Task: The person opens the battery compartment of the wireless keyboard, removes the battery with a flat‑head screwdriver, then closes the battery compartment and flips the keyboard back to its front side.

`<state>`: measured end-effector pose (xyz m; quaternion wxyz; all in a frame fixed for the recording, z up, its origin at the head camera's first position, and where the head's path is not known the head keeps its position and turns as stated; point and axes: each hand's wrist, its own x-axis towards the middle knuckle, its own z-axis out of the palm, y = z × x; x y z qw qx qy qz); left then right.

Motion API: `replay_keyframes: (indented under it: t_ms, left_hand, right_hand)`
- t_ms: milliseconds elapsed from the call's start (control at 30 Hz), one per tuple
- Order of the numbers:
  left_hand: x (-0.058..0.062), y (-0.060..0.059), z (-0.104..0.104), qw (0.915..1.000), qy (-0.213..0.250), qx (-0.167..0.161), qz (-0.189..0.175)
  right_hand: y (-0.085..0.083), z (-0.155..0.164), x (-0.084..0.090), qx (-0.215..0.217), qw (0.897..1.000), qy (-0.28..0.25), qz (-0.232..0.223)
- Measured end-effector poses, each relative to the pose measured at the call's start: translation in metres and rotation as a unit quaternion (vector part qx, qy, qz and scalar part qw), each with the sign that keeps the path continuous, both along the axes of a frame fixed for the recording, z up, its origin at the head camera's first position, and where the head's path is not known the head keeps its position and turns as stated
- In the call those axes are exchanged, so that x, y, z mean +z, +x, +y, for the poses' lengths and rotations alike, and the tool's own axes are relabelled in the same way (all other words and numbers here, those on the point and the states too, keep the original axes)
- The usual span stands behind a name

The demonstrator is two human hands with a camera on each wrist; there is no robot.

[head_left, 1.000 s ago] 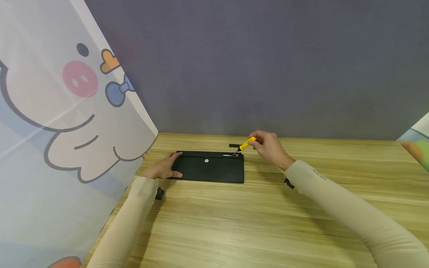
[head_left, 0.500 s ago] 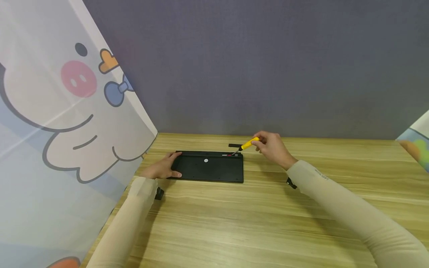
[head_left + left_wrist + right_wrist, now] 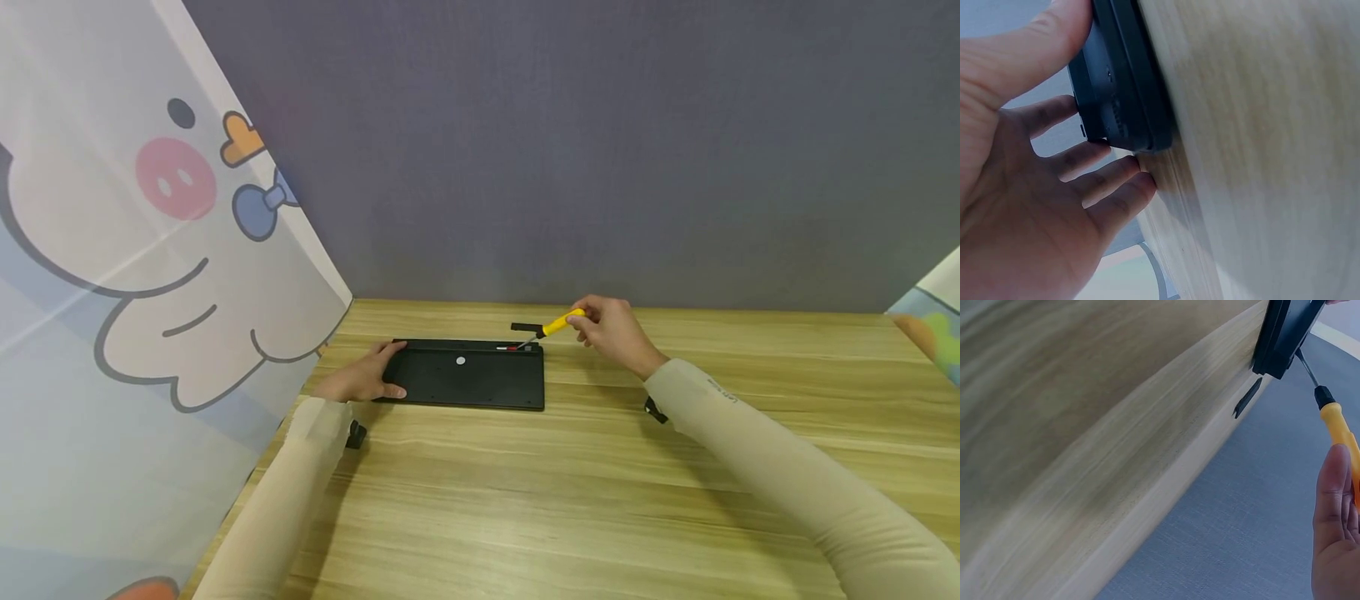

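Observation:
A black keyboard [image 3: 480,383] lies underside up on the wooden table, with a round white sticker [image 3: 461,361]. My left hand [image 3: 366,375] rests on its left end, thumb near the front edge and extended fingers along the far side. My right hand [image 3: 613,333] holds a yellow-handled screwdriver [image 3: 562,322] between thumb and fingers. The screwdriver's thin metal shaft reaches down left to a slot at the right end of the keyboard's raised far strip. Inside that slot shows a small white and red piece [image 3: 507,348], perhaps a battery; the tip's exact contact cannot be made out.
A small black strip [image 3: 527,327], like a cover, lies just behind the keyboard. A grey upright panel [image 3: 600,167] borders the table's [image 3: 465,500] far edge. A cartoon-printed wall [image 3: 150,333] stands at the left.
My right hand and the screwdriver have shifted slightly right, and the screwdriver leans lower. More red shows in the slot than a second ago. My left hand keeps its place.

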<state>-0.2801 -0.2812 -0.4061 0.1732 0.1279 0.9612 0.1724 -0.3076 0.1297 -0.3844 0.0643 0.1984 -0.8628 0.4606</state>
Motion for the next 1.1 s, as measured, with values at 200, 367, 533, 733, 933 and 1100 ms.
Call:
replay_keyframes:
  t_ms: [200,367,533,733,933,1100]
  left_hand:
    - [0.0011,0.0012,-0.0013,0.9999,0.008,0.004,-0.005]
    - [0.0015,0.0024,-0.0026,1.0,0.005,0.004,-0.003]
    - [0.0002,0.0016,-0.0032,1.0,0.0,0.003,0.003]
    - [0.0004,0.0011,-0.0032,1.0,0.003,0.005,0.001]
    - [0.0007,0.0013,-0.0035,1.0,0.001,0.005,0.003]
    - [0.0006,0.0017,-0.0035,1.0,0.001,0.003,0.003]
  right_hand:
    - [-0.0019,0.0003,-0.002,0.001,1.0,0.003,-0.013]
    - [-0.0026,0.0001,-0.0042,-0.006,1.0,0.012,-0.018]
    - [-0.0028,0.0004,-0.0059,-0.014,1.0,0.02,-0.014]
    - [-0.0044,0.0014,-0.0081,-0.021,0.999,0.028,-0.005]
    - [-0.0049,0.0022,-0.0089,-0.024,0.999,0.032,-0.009]
    - [-0.0052,0.0029,-0.0097,-0.031,0.999,0.036,-0.018]
